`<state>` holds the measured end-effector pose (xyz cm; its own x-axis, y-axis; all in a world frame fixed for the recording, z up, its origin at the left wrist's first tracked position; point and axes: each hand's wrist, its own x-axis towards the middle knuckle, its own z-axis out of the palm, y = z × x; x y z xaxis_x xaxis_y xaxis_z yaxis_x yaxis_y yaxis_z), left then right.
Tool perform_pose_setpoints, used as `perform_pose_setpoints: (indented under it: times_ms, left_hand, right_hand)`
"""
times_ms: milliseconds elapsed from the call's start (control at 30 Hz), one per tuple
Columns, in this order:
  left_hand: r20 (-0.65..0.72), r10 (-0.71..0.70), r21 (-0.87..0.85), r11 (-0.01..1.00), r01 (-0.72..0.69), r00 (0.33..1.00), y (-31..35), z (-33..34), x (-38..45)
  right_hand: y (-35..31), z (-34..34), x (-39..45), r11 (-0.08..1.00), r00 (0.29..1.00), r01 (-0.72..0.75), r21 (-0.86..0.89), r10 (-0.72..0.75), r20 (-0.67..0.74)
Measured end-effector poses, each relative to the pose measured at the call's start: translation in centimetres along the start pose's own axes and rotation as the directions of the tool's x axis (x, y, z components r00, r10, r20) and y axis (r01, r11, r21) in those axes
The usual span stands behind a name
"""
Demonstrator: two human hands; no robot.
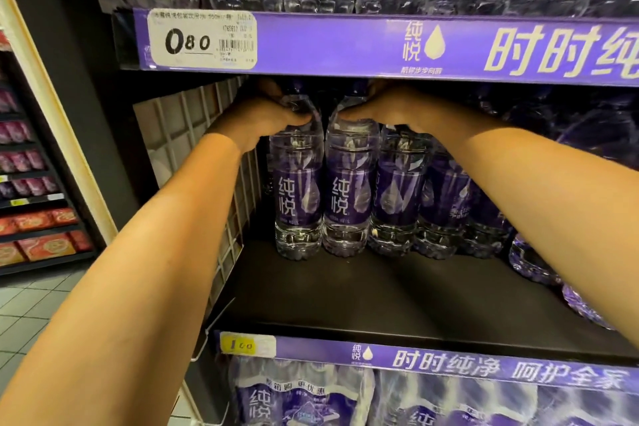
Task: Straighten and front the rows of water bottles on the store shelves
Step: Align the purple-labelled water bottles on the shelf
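Left hand: the left hand (262,114) reaches deep under the upper shelf and grasps the shoulder of the leftmost clear plastic water bottle with a purple label (297,183), thumb curled across its front, fingers wrapped behind.
Right hand: the right hand (387,107) grips the shoulder of the second clear purple-labelled bottle (345,183) just beside the first, thumb at the front, fingers over the top.
Bottles: both held bottles stand upright, touching side by side, labels facing forward, set well back on the black middle shelf board (380,297); more purple-labelled bottles (425,197) continue the row to the right and come nearer the front on the far right.
Open room: a broad bare stretch of black board lies between the held bottles and the shelf's front lip.
Edges: a white wire grid side panel (193,135) bounds the shelf on the left, near the leftmost bottle; the purple shelf-edge strip with a white price tag (202,38) hangs close above both hands.
Below: a purple strip with a yellow price tag (242,344) fronts the board, over shrink-wrapped bottle packs (297,394).
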<state>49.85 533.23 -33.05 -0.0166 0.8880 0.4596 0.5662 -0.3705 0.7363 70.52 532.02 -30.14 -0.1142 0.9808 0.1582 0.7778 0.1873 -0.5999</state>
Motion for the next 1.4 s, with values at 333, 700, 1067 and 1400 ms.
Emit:
perform_pose_setpoints:
  times_ms: [333,700,1067,1400]
  left_hand:
    - [-0.01,-0.031,-0.004,1.0,0.031,0.999,-0.4,0.3,0.4]
    - [-0.05,-0.043,0.006,0.999,0.043,0.998,-0.8,0.1,0.7]
    - [-0.083,-0.087,-0.064,0.995,0.082,0.993,-0.7,0.4,0.4]
    - [-0.096,-0.104,-0.109,0.99,0.093,0.99,-0.4,0.6,-0.1]
  right_hand:
    - [-0.8,-1.0,-0.4,0.996,0.989,-0.09,-0.007,0.091,0.113]
    - [0.6,-0.8,-0.2,0.999,0.999,-0.032,0.026,0.031,0.042]
    - [0.5,0.1,0.1,0.993,0.993,0.076,-0.089,-0.083,-0.079]
    - [1.1,0.2,0.8,0.992,0.992,0.065,-0.103,-0.076,-0.104]
